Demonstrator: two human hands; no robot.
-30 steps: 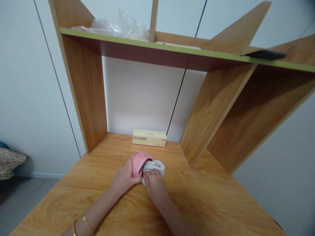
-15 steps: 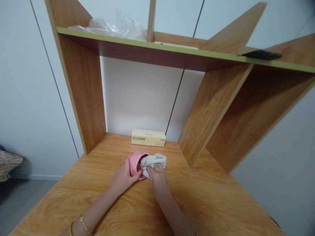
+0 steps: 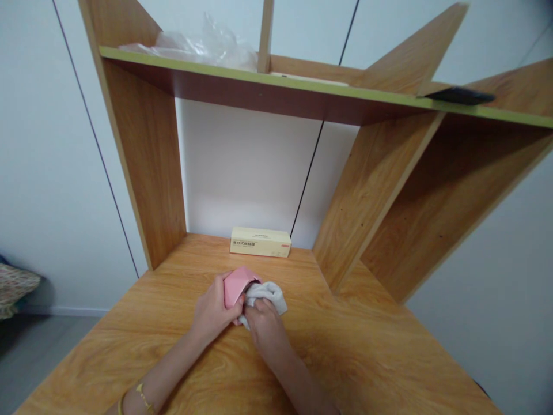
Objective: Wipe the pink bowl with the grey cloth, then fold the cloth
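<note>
A pink faceted container, tipped on its side with the mouth toward the right, sits in the grip of my left hand. The thumb of that hand lies along its near rim. A pale grey-white cloth is bunched at the mouth, partly inside. My right hand is closed on this cloth and its fingertips reach to the opening, where they are partly hidden. What is deeper inside the container cannot be seen.
A cream long box with printed lettering stands behind the hands at the back of the wooden desk. Upright wooden panels flank the space. Overhead runs a shelf with clear plastic bags and a dark flat object.
The pink container has turned, so its mouth faces more down and toward me. My right hand and the cloth have moved left and nearer to me, closer against the opening.
</note>
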